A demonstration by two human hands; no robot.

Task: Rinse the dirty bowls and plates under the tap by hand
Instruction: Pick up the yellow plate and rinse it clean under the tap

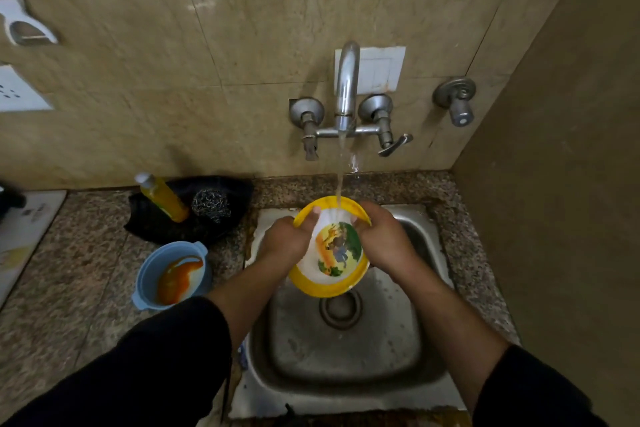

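I want the plate [337,250] tilted so water from the tap [346,87] sweeps its whole face while thumbs rub, and right now it sits mid-frame over the sink [346,357], clasped between left hand [287,239] and right hand [384,239], each gripping a side rim.

Black long sleeves [145,364], pushed up, forearms [446,315] bare

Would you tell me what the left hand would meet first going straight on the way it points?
The left hand, gripping the rim of the plate, points forward and right, likely meeting the water stream first, though depth is unclear.
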